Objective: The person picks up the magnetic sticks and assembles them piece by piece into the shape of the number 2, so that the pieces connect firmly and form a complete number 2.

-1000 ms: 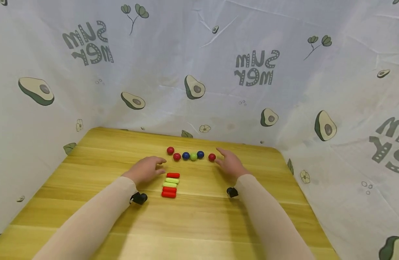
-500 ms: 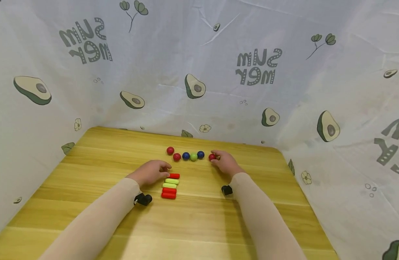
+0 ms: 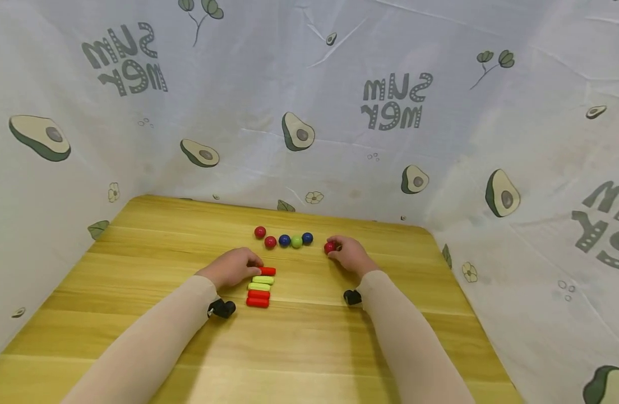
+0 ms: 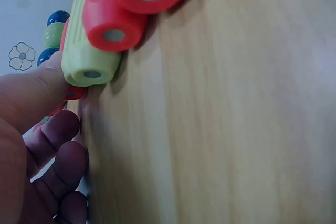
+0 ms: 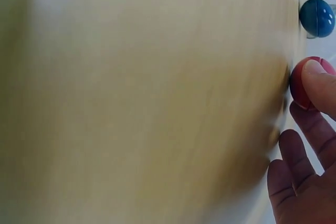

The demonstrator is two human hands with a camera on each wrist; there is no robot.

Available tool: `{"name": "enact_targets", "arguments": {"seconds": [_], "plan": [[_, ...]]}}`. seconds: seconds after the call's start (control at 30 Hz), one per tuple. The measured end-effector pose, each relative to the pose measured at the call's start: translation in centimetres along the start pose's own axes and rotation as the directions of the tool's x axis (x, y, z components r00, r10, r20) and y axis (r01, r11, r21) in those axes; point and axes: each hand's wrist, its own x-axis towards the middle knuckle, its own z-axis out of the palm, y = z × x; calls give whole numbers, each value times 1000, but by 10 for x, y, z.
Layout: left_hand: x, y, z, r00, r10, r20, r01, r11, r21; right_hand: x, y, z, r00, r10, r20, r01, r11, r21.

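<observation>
TEXT mirrored "summer" (image 3: pixel 397 102) | ON cloth backdrop (image 3: pixel 259 84) | two whole, one cropped

The sleeved left forearm (image 3: pixel 143 339) and right forearm (image 3: pixel 415 339) reach forward and angle inward, the left grip (image 3: pixel 230 267) curled into a pinch, the right grip (image 3: pixel 352 256) likewise pinching, its trailing fingers loosely bent.

Head view. The table (image 3: pixel 309 348) occupies the lower frame, the cloth (image 3: pixel 350 182) behind it. Just below mid-frame, five balls (image 3: pixel 285 240) form an uneven line; a sixth ball (image 3: pixel 329 247) lies to their right, between the right hand's (image 3: pixel 352 256) fingertips. Before the line, five rods (image 3: pixel 259 287) lie side by side, the left hand (image 3: pixel 231 267) at the rearmost rod's (image 3: pixel 269 271) left end.
</observation>
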Motion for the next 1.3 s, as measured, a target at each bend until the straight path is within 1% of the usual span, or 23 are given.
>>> {"name": "enact_targets", "arguments": {"seconds": [0.1,0.27,0.47,0.7,0.9,1.07,1.3], "plan": [[1,-2,1,1000,2,-1,-2,1000,16,-3,5,-1,1000,-9,6,9,1000,18],[3,-3,2,1000,7,-23,-7,1000,0,-11,10,-3,1000,5,5,-5,998,56],[4,3,2,998,3,-60,-5,1000,-23,-21,14,-5,1000,15,21,-16,996,90],[8,18,3,998,20,-68,-22,999,-23,-30,9,-3,999,6,54,-11,995,98],[16,34,7,997,30,-65,-30,1000,5,-33,0,2,996,12,86,-23,992,122],[23,45,14,998,36,-60,-35,999,10,-34,-4,6,997,-1,80,-9,992,123],[36,62,29,997,40,-71,-39,999,18,-37,-3,9,997,-28,76,20,994,108]]}}
